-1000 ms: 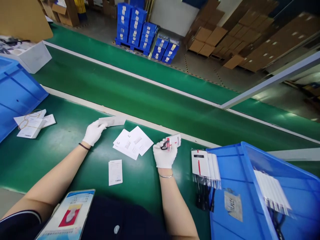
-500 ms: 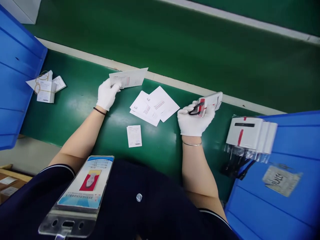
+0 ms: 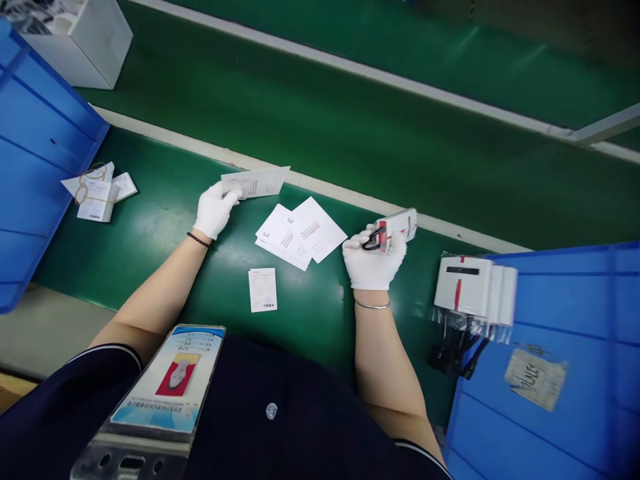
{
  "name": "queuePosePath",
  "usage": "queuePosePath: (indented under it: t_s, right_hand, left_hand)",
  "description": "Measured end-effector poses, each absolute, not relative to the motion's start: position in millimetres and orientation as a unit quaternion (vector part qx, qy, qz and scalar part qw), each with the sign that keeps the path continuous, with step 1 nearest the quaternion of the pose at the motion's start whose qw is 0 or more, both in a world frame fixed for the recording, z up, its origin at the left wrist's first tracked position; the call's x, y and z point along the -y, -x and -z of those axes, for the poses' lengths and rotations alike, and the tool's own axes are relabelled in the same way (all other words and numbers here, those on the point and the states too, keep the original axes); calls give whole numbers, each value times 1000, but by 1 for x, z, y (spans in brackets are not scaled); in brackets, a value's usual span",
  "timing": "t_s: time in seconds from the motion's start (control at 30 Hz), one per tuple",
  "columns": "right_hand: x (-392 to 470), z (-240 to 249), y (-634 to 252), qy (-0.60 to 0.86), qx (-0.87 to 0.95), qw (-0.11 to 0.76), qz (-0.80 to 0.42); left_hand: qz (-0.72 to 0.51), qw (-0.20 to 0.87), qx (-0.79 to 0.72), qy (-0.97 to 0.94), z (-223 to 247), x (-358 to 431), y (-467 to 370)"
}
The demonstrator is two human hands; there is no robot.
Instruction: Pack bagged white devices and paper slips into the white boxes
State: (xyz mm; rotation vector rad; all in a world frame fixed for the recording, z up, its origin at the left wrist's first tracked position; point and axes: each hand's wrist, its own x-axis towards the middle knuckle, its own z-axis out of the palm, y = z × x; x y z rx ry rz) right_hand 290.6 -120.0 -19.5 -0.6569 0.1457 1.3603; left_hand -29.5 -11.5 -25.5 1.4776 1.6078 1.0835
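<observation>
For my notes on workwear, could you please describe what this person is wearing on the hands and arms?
White gloves cover the left hand and the right hand. A dark beaded bracelet circles the left wrist, a thin silvery bangle the right. Short navy sleeves have pale edging.

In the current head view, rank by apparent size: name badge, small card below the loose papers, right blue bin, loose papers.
1. Right blue bin
2. Name badge, seemingly nearer the camera
3. Loose papers, overlapping
4. Small card
</observation>
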Motion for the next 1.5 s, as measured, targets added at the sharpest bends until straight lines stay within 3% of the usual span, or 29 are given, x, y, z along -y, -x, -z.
queuePosePath:
  t_s: [0.23,0.5,0.8,1.5]
  right_hand:
    - [122,23,-290,294,-42,730,-616]
    - [119,31,-281,386,78,811,-432]
    - [117,28,-264,378,78,739,-552]
    - [121,21,-282,367,8,703,-609]
  left_hand:
    - [-412,363,-620,-561,30,12,33]
    - [-387,360,-638,-560,21,16,31]
    - [-373,341,-640,-578,31,14,36]
    - [-450,413,-611,-503,29,16,34]
